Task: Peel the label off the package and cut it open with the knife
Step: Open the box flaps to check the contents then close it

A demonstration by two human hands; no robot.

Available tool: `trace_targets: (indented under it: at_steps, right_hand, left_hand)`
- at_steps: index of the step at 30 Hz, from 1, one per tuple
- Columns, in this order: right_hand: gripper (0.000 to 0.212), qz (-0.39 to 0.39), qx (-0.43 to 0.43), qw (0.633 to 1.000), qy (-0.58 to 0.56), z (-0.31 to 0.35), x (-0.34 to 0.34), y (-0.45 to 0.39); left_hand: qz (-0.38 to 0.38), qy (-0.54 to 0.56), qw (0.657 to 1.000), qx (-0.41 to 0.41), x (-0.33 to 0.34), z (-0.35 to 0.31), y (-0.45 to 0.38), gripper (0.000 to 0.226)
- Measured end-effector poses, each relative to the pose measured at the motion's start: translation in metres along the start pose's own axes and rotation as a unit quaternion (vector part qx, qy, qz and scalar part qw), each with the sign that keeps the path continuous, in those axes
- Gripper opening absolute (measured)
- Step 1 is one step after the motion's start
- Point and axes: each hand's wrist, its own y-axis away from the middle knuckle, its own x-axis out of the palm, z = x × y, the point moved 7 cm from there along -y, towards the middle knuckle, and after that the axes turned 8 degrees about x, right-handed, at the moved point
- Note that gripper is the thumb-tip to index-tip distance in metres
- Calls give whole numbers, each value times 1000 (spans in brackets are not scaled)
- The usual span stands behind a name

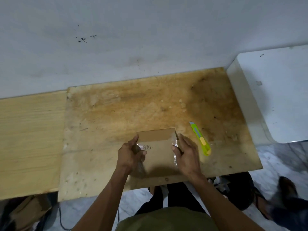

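Package: flat brown cardboard parcel, lying near front edge of stained plywood board, roughly centre, between both hands. Far flap shows as a separate strip along its top edge; handwritten word on its face, partly covered by left fingers, so unreadable in full. Clear film or tape wrinkled along pkg's right side.

Board sits on/next to a paler wood surface at left; white wall behind; white block at right, touching board's far right corner.

Left hand: at pkg's left edge, fingers curled closed, pinching a strip of clear film that hangs blurred down toward wrist. Thumb lies on pkg's face, fingertips at the upper left corner.

Right hand: at pkg's right edge, fingers bent round that side, thumb on top over the wrinkled film; grips the pkg edge. Whether it clamps tight or just steadies, cannot tell.

Knife: lime-green snap-off cutter w/ yellow slider, blade tip out, lying on board just right of right hand, apart from it, untouched, blade pointing away from person.
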Motion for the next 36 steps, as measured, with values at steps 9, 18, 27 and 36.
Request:
trace_targets:
  at_steps: [9,18,27,36]
  right_hand:
    - [64,-38,117,991,54,-17,2,2]
    - [41,-67,99,991,60,-5,7,12]
    - [34,-28,139,990,-26,-8,4,8]
    - [17,59,174,966,-181,-6,-6,13]
  left_hand:
    - [-87,-68,993,-48,8,15,9,59]
    - [-22,-176,979,-100,17,5,7,52]
    - [-51,47,985,-157,23,13,12,58]
    - [-16,422,897,-129,17,-8,18,47]
